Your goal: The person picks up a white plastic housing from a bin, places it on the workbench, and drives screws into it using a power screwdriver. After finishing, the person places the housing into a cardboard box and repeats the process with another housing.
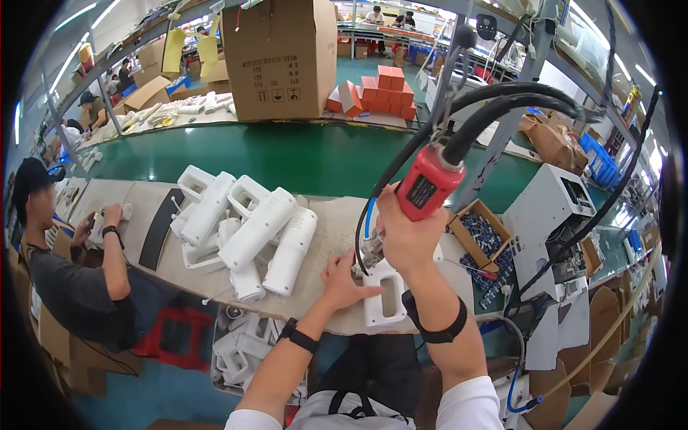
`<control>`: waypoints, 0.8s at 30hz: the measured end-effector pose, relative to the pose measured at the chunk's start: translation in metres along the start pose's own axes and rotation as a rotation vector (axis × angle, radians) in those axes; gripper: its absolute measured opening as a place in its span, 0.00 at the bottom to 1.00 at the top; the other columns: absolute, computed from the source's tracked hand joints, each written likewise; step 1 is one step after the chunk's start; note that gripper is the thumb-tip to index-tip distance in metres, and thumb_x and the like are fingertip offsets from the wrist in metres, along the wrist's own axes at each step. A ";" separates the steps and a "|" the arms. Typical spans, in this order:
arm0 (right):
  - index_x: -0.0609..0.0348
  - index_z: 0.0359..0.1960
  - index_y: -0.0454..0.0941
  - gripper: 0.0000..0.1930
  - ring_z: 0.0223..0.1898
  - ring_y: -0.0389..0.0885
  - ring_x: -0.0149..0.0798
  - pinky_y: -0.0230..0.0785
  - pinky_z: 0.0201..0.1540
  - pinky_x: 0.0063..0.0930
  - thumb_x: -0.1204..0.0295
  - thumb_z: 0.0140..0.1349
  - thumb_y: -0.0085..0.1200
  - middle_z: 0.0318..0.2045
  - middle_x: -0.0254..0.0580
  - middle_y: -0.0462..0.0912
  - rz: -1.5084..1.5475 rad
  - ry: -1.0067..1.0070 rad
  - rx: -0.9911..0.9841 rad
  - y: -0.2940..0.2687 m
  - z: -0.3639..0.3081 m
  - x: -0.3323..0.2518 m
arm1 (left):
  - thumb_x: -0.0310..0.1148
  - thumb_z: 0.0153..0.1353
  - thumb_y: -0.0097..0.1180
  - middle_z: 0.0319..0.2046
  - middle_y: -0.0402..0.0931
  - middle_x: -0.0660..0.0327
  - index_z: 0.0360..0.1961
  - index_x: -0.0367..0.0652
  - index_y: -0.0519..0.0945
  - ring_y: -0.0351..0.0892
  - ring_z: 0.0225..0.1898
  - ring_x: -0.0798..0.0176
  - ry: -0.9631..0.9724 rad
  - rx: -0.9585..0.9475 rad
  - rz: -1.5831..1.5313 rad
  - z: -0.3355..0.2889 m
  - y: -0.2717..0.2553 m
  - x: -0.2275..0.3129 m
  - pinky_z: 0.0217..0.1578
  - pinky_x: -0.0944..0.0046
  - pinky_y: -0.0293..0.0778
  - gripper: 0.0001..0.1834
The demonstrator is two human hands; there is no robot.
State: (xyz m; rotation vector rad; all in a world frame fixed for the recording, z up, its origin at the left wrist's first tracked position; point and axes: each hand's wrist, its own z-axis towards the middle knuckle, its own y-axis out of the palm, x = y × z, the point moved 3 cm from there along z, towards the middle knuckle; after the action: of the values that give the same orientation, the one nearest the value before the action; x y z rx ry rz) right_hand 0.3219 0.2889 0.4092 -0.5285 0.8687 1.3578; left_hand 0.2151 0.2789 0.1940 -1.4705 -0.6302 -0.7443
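Observation:
My right hand (414, 233) is wrapped round a red power screwdriver (434, 183) held nearly upright, hanging from a cord with thick black cables at its top. Below it, the metal lower end (370, 252) points down beside a white plastic housing with a loop handle (375, 307), which lies on the bench near its front edge. Against this housing rests the outstretched thumb of my left hand (342, 283), its fingers apart next to the metal end. My right hand and the tool hide the housing's far part.
White handled housings (258, 229) are piled left of my hands. A cardboard box of small dark screws (479, 233) stands right, beside a white machine (548, 215). A green conveyor (344, 159) runs behind. A bin of white parts (244, 351) is below. A co-worker (72, 265) sits left.

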 end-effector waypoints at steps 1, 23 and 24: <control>0.62 0.26 0.73 0.11 0.13 0.70 0.24 0.59 0.16 0.18 0.69 0.61 0.60 0.13 0.31 0.72 0.000 0.024 0.008 0.000 -0.002 0.004 | 0.62 0.35 0.69 0.57 0.64 0.44 0.66 0.42 0.58 0.51 0.64 0.47 0.001 0.000 -0.001 0.001 0.001 0.001 0.63 0.48 0.41 0.60; 0.61 0.29 0.73 0.06 0.13 0.70 0.25 0.60 0.16 0.19 0.73 0.62 0.56 0.14 0.31 0.73 0.005 0.064 0.021 -0.015 0.001 -0.010 | 0.60 0.34 0.69 0.61 0.60 0.42 0.67 0.37 0.55 0.49 0.66 0.41 0.006 -0.068 0.077 0.005 0.000 0.002 0.64 0.47 0.39 0.62; 0.61 0.29 0.73 0.07 0.14 0.70 0.25 0.60 0.16 0.19 0.72 0.62 0.55 0.14 0.31 0.72 -0.011 0.053 0.031 -0.016 -0.001 -0.003 | 0.60 0.35 0.70 0.61 0.60 0.42 0.66 0.37 0.55 0.49 0.66 0.42 0.002 -0.066 0.069 0.005 0.001 0.002 0.64 0.47 0.39 0.62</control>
State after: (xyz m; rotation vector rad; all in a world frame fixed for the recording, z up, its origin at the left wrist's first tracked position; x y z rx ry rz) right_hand 0.3370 0.2839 0.4082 -0.5473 0.9274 1.3232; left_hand 0.2174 0.2833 0.1951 -1.5443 -0.5553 -0.7192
